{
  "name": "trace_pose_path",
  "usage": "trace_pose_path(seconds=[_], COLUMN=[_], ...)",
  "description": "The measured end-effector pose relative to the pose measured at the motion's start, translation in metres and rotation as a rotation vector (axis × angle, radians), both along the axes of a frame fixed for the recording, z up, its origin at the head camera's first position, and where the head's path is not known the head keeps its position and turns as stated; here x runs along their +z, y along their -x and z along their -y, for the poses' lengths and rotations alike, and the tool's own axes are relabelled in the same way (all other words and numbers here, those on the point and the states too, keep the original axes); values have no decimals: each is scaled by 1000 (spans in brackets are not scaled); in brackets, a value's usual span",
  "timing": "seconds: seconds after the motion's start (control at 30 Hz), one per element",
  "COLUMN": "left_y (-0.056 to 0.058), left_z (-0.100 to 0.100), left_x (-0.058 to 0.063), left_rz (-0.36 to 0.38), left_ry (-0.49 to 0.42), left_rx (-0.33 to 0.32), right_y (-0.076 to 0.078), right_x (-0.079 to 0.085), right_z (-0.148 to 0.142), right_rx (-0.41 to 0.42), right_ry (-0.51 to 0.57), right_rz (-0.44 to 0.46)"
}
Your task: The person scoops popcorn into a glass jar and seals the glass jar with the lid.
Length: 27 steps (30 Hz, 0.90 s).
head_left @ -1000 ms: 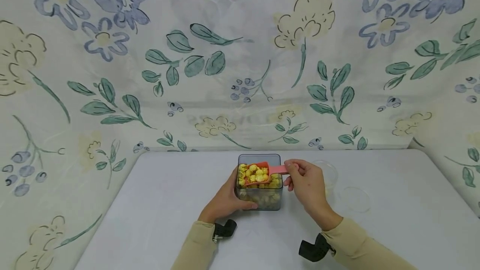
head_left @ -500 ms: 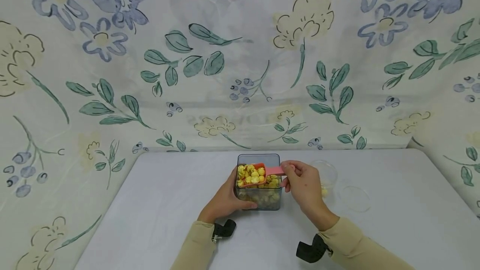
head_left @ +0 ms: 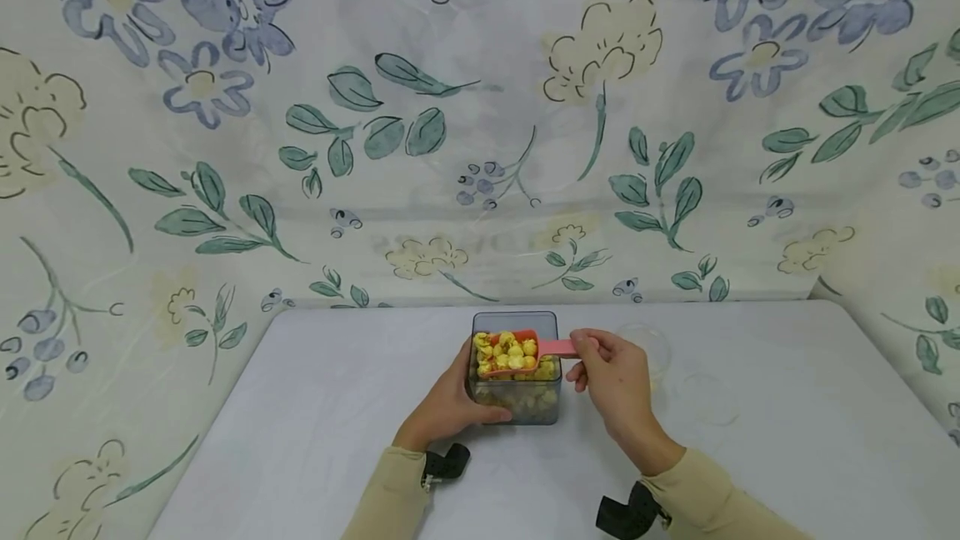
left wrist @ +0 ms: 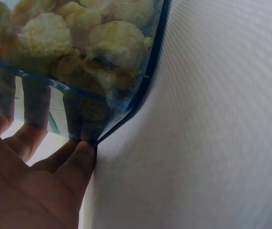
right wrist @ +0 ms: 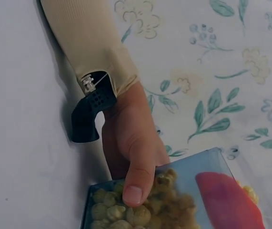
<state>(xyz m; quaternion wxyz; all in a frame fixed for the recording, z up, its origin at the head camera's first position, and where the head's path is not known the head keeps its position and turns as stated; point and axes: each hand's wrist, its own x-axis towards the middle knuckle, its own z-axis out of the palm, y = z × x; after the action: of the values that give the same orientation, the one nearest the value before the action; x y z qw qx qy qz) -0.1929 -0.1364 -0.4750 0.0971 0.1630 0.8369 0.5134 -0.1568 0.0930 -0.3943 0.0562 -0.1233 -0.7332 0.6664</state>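
A clear grey square container of yellow popcorn stands on the table in the head view. My left hand grips its left side, thumb across the front wall; in the left wrist view the fingers press its lower edge. My right hand pinches the handle of a pink scoop from the right. Popcorn heaps the scoop, which lies at the container's mouth over more popcorn. Seen from the right wrist, the scoop shows beside the left thumb; the right hand is out of that frame.
Behind the right hand stands a clear round tub, partly hidden, with a little yellow inside. A clear round lid lies to its right. The white table meets a floral cloth backdrop at its back edge.
The loaded scoop shifts slightly left, then back right, with my right hand. My left hand keeps its hold on the container, and the head view tilts a little.
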Motion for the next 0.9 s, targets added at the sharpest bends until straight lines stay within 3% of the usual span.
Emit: trace_pose_path(seconds=[0.9], left_y=[0], left_z=[0], left_x=[-1], left_rz=[-12], left_ry=[-25], left_rx=[-22], right_y=[-11], right_x=[8], right_z=[-15], right_rx=[-25], right_ry=[-7], right_rz=[-1])
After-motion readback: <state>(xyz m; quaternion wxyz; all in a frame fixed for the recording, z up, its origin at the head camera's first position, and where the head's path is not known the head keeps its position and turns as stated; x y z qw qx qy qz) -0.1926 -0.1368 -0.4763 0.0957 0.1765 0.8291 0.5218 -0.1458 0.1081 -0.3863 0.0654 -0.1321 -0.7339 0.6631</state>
